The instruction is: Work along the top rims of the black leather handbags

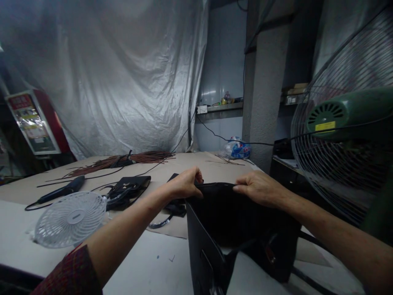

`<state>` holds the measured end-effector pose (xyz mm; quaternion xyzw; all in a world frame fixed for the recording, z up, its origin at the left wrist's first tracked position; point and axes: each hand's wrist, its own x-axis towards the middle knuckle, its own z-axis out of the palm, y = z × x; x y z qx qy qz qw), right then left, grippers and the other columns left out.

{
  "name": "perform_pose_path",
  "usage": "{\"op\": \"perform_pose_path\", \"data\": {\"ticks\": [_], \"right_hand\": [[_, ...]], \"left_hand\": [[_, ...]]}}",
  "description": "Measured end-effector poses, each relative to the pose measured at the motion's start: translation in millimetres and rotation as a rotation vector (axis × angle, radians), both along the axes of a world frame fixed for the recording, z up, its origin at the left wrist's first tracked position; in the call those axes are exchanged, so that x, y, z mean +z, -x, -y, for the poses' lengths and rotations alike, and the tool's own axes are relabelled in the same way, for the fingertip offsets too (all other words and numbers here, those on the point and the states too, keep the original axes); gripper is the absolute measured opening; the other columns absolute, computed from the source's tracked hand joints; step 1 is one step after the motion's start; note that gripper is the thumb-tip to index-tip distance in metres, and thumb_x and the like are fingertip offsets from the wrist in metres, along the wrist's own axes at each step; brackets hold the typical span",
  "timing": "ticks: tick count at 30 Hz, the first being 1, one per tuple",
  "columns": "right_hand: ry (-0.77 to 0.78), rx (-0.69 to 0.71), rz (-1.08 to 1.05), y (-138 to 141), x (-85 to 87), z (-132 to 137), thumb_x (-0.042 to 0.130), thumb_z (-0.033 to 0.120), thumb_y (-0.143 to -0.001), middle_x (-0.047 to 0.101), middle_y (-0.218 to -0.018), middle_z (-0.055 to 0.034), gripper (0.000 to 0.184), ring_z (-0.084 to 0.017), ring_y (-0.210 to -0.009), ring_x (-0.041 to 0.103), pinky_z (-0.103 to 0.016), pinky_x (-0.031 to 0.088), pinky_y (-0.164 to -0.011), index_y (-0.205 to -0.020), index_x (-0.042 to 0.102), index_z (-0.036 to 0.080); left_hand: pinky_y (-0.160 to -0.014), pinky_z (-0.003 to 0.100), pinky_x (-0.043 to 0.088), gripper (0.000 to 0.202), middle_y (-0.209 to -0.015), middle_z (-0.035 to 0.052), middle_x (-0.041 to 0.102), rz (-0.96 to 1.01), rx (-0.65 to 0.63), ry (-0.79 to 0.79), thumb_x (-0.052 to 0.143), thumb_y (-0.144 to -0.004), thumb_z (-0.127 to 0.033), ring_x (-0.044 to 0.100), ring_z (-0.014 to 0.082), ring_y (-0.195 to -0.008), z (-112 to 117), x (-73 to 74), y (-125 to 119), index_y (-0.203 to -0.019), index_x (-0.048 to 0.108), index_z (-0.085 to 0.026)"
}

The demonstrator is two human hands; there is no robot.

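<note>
A black handbag (202,250) stands at the table's near side with its mouth open toward me and its inside dark. My left hand (188,182) pinches the far rim near its left corner. Farther right along that same rim, my right hand (258,186) grips the edge between thumb and fingers. A pale sheet or flap (251,274) shows at the front of the bag; I cannot tell what it is. Dark straps extend from the bag's right side, below my right forearm.
A small white fan (73,217) stands at left, near a black heat-gun-like tool (61,190) and another black bag (130,188). Bundled brown strips (144,157) lie behind. A large green fan (337,114) is at right. A blue-and-white plastic bag (238,148) sits at the table's back.
</note>
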<state>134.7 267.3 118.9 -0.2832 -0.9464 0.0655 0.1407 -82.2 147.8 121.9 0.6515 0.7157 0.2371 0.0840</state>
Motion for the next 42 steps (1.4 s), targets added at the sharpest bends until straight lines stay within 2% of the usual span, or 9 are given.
{"op": "perform_pose_path", "data": {"ticks": [4, 8, 12, 15, 19, 22, 25, 29, 42], "right_hand": [[0.009, -0.023, 0.000, -3, -1.8, -2, 0.050, 0.035, -0.081, 0.053, -0.056, -0.0002, 0.029, -0.014, -0.056, 0.047, -0.028, 0.025, -0.053, -0.058, 0.054, 0.019], [0.003, -0.025, -0.014, 0, -5.2, -6, 0.048, 0.037, -0.082, 0.055, -0.058, -0.0004, 0.029, -0.015, -0.059, 0.050, -0.028, 0.027, -0.054, -0.061, 0.057, 0.020], [0.058, -0.021, -0.029, 1, -6.9, -9, 0.049, 0.038, -0.082, 0.058, -0.059, 0.0000, 0.028, -0.016, -0.060, 0.052, -0.028, 0.029, -0.055, -0.063, 0.060, 0.021], [0.045, -0.020, -0.029, -1, -7.7, -10, 0.048, 0.038, -0.083, 0.060, -0.061, -0.0007, 0.029, -0.017, -0.062, 0.055, -0.029, 0.033, -0.057, -0.065, 0.062, 0.022], [-0.059, 0.008, -0.132, -2, -10.3, -3, 0.051, 0.029, -0.081, 0.067, -0.084, -0.0031, 0.018, -0.020, -0.079, 0.059, -0.031, 0.040, -0.069, -0.084, 0.067, 0.022], [-0.186, 0.191, -0.263, 3, -12.3, 6, 0.055, 0.015, -0.075, 0.063, -0.102, -0.0036, 0.030, -0.020, -0.097, 0.055, -0.031, 0.041, -0.085, -0.103, 0.064, 0.023], [-0.258, 0.297, -0.282, 11, -13.2, 13, 0.059, 0.017, -0.077, 0.058, -0.096, -0.0038, 0.022, -0.020, -0.098, 0.052, -0.032, 0.041, -0.087, -0.097, 0.066, 0.024], [-0.291, 0.256, -0.301, 22, -13.5, 13, 0.062, 0.019, -0.078, 0.055, -0.091, -0.0052, 0.010, -0.022, -0.094, 0.050, -0.036, 0.042, -0.085, -0.087, 0.065, 0.020], [-0.216, 0.295, -0.315, 42, -14.4, 8, 0.070, 0.017, -0.069, 0.057, -0.091, -0.0053, 0.009, -0.023, -0.096, 0.047, -0.037, 0.040, -0.085, -0.070, 0.061, 0.018]], "left_hand": [[-0.058, 0.021, 0.040, 0.038, -0.079, -0.0035, 0.060, 0.100, -0.064, 0.093, 0.075, -0.054, -0.017, 0.055, 0.0133, -0.070, -9, -6.2, 7, -0.087, 0.057, -0.018], [-0.058, 0.021, 0.040, 0.036, -0.077, -0.0035, 0.061, 0.129, -0.097, 0.097, 0.076, -0.056, -0.026, 0.056, 0.0131, -0.068, -9, -8.1, 8, -0.085, 0.058, -0.018], [-0.058, 0.021, 0.038, 0.041, -0.080, -0.0029, 0.062, -0.072, -0.036, -0.075, 0.080, -0.054, -0.032, 0.055, 0.0141, -0.072, 1, -0.8, 0, -0.088, 0.059, -0.020], [-0.056, 0.022, 0.034, 0.029, -0.075, -0.0029, 0.060, -0.250, -0.005, -0.139, 0.076, -0.058, -0.026, 0.053, 0.0137, -0.068, 9, 6.3, -9, -0.082, 0.060, -0.020], [-0.057, 0.023, 0.034, 0.012, -0.073, -0.0020, 0.061, -0.310, 0.011, -0.209, 0.070, -0.065, -0.023, 0.052, 0.0126, -0.067, 14, 7.4, -17, -0.071, 0.061, -0.019], [-0.055, 0.023, 0.032, 0.010, -0.069, -0.0023, 0.060, -0.284, 0.044, -0.195, 0.069, -0.066, -0.024, 0.052, 0.0123, -0.064, 13, 4.2, -17, -0.070, 0.062, -0.019], [-0.052, 0.022, 0.030, 0.016, -0.067, -0.0031, 0.061, -0.221, 0.078, -0.169, 0.071, -0.063, -0.026, 0.051, 0.0122, -0.062, 12, 2.1, -16, -0.074, 0.062, -0.020], [-0.052, 0.022, 0.032, 0.022, -0.070, -0.0035, 0.062, -0.160, 0.075, -0.153, 0.073, -0.061, -0.027, 0.052, 0.0122, -0.064, 13, 1.9, -13, -0.078, 0.062, -0.020], [-0.054, 0.022, 0.036, 0.022, -0.071, -0.0034, 0.061, -0.050, 0.086, -0.161, 0.072, -0.061, -0.024, 0.053, 0.0122, -0.064, 13, -4.5, -7, -0.078, 0.060, -0.019]]}}
